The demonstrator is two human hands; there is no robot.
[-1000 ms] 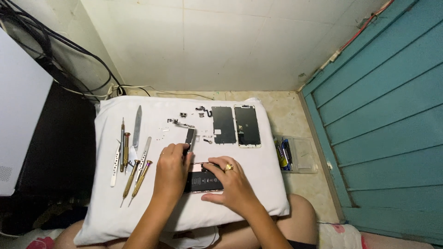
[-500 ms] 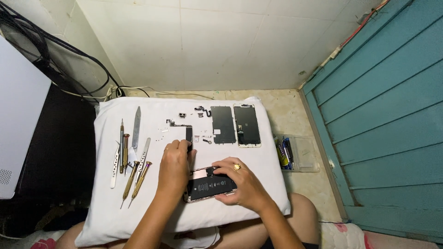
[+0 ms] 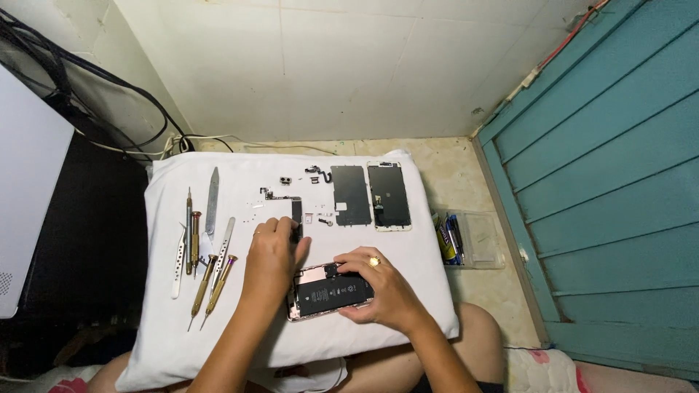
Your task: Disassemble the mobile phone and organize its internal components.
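An opened phone body (image 3: 329, 293) with a black battery lies on a white cushion (image 3: 240, 185) across my lap. My right hand (image 3: 382, 287), wearing a gold ring, grips the phone's right side. My left hand (image 3: 271, 255) rests just left of the phone, its fingertips at a narrow black board part (image 3: 297, 212); whether it pinches the part is unclear. Further back lie a dark metal plate (image 3: 350, 193) and a phone screen (image 3: 389, 196), side by side.
Screwdrivers (image 3: 207, 285), tweezers (image 3: 179, 256) and a flat metal pry tool (image 3: 212, 200) lie at the cushion's left. Small screws and parts (image 3: 291, 180) are scattered at the back. A clear plastic box (image 3: 467, 240) sits on the floor at right, beside a teal wall. Cables run at the far left.
My left hand moved back from the phone to the black board part. My right hand turned the phone slightly and shifted along it, so the battery shows more.
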